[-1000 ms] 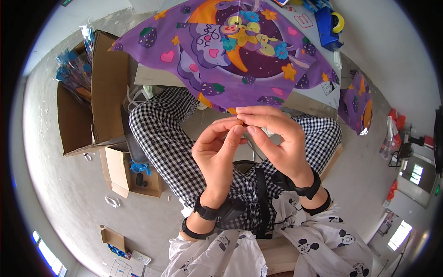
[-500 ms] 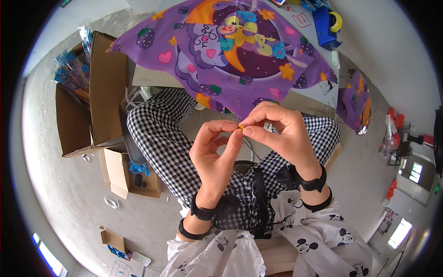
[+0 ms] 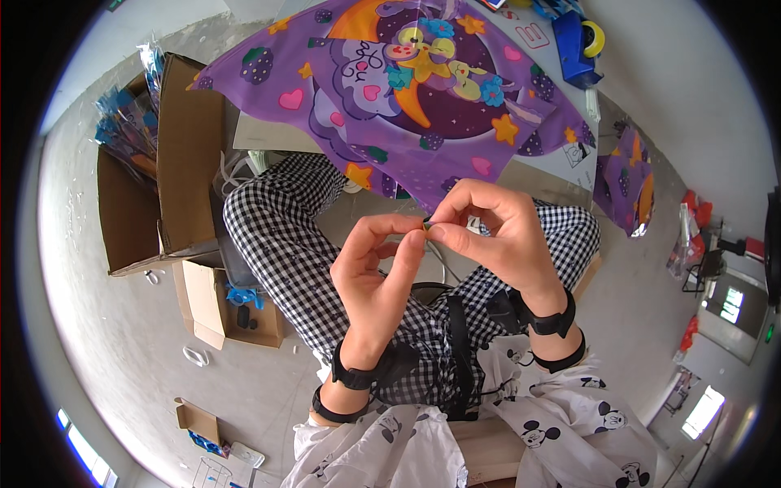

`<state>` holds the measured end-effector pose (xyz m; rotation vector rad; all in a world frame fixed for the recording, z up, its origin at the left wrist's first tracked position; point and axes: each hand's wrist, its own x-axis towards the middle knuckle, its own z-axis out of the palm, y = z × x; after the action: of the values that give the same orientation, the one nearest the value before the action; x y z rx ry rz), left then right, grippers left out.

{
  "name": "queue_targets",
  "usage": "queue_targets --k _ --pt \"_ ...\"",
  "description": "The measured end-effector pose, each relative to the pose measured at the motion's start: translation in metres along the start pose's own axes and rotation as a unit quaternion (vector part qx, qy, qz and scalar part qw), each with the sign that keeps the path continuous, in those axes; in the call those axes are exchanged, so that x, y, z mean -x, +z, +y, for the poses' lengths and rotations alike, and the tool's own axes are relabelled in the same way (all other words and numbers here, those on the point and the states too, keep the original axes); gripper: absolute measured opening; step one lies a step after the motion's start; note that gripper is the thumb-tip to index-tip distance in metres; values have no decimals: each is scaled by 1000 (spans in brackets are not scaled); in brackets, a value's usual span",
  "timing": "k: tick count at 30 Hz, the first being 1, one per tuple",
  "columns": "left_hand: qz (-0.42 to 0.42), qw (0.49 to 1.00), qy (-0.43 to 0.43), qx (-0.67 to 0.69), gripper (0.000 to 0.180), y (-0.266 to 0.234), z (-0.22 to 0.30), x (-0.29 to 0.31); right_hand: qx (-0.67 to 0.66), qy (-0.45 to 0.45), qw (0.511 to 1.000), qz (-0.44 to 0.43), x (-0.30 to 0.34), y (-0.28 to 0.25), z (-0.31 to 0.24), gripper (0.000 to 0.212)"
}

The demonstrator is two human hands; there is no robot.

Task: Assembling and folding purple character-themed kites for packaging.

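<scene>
My left hand (image 3: 368,268) and my right hand (image 3: 498,232) meet fingertip to fingertip above my lap. Each pinches with thumb and forefinger. Between them sits a tiny dark and yellowish piece (image 3: 426,222), mostly covered by the fingertips and too small to name. Just beyond the fingers, a purple printed kite sheet (image 3: 277,98) with stars, hearts and a moon lies over the table. One pointed corner of it hangs down toward my fingertips; I cannot tell whether they touch it.
A blue tape dispenser (image 3: 572,53) with yellow tape stands at the table's far right. On the left, a large cardboard box (image 3: 191,154) holds packaged goods. A smaller open box (image 3: 254,329) with blue items is below it. Another purple sheet (image 3: 625,183) hangs at right.
Both hands stay nearly in place, pinching at the same spot. The tiny piece looked yellow before and now shows a dark part too. The left hand has shifted slightly.
</scene>
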<state>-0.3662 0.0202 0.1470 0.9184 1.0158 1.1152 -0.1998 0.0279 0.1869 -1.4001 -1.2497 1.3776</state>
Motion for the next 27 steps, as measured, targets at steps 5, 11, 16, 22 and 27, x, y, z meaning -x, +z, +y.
queue_targets --k 5,11,16,22,27 --pt "0 1000 2 21 19 5 2 -3 67 -68 995 17 0 3 4 7" --pt "47 998 -27 32 20 -11 -2 -12 -64 -35 981 182 -5 -35 -11 12" --pt "101 992 12 -68 23 -54 -7 -15 -53 -124 939 318 -1 -126 -43 18" --pt "134 985 37 -98 24 -93 4 -18 -35 -204 891 404 30 -246 -87 19" --pt "189 978 75 -40 27 -131 26 -40 -214 -182 872 401 52 -337 -77 30"
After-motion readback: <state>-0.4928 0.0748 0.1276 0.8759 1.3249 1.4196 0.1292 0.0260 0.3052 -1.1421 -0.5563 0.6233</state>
